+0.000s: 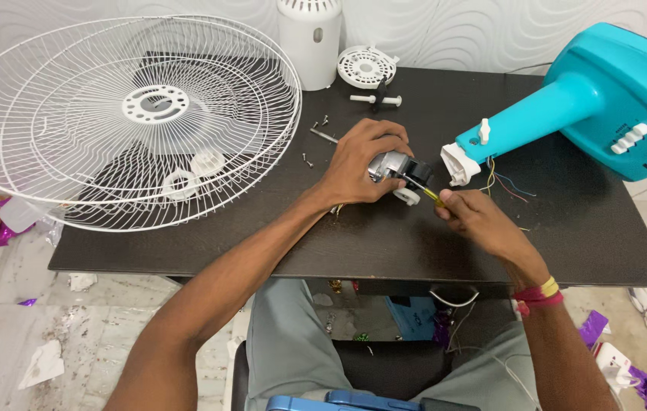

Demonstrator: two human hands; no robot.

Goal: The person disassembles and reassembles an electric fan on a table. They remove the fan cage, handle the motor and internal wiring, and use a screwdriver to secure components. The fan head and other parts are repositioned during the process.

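A dark brown rectangular wooden table [567, 228] fills the middle of the frame. On its upper left part lie two round white wire fan guards [122, 114], stacked and hanging over the table's left edge. At the upper right rests a turquoise plastic fan stand [605, 91] on its side, with a row of white push buttons and a neck that points toward the centre; thin coloured wires [502, 183] trail out of the neck's white end. At the top centre stands a white plastic cylindrical motor cover [310, 38], and just to its right lies a small round white vented plastic disc [367, 66].

In the centre of the frame, the left hand [358, 164] is closed around a small grey metal fan motor with black parts [399, 171], held just above the tabletop. Just to its right, the right hand [479, 221] is closed in a narrow pinch on a yellow-handled screwdriver [434, 196], whose tip meets the motor. A red and yellow thread band sits on the right wrist. A few small loose metal screws [316, 125] lie on the table to the upper left of the left hand.
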